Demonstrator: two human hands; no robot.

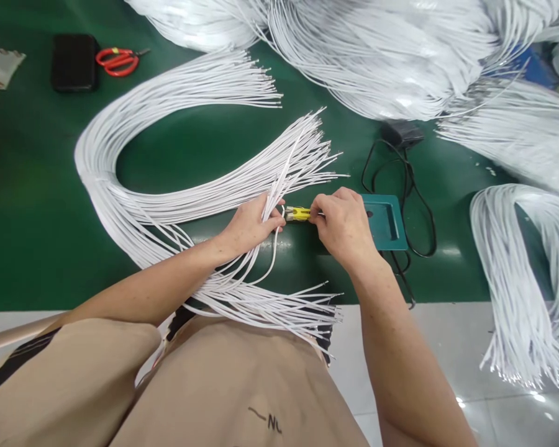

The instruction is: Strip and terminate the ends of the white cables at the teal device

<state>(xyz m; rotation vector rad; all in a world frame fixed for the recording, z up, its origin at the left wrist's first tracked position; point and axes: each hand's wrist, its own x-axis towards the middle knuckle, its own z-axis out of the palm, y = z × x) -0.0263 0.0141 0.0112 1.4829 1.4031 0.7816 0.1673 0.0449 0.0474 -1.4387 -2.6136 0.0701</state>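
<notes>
My left hand (249, 226) is closed around several thin white wires (279, 180) that cross above its fingers. One wire loops down below the fingertips. My right hand (347, 226) pinches the right end of a small yellow tool with a metal tip (299, 213). That tip meets my left fingertips; what lies in it is hidden by the fingers. A large bundle of white wires (95, 149) curves around on the left, its loose ends fanning out above and below my hands. Just beyond my right hand is a teal tray (399, 214), partly covered by the hand.
The green table (177, 146) carries red-handled snips (118, 61) beside a black box (74, 62). A black cable (433, 230) coils around the tray from a black adapter (401, 133). Large wire piles (377, 56) fill the back; another bundle (512, 279) hangs over the front edge.
</notes>
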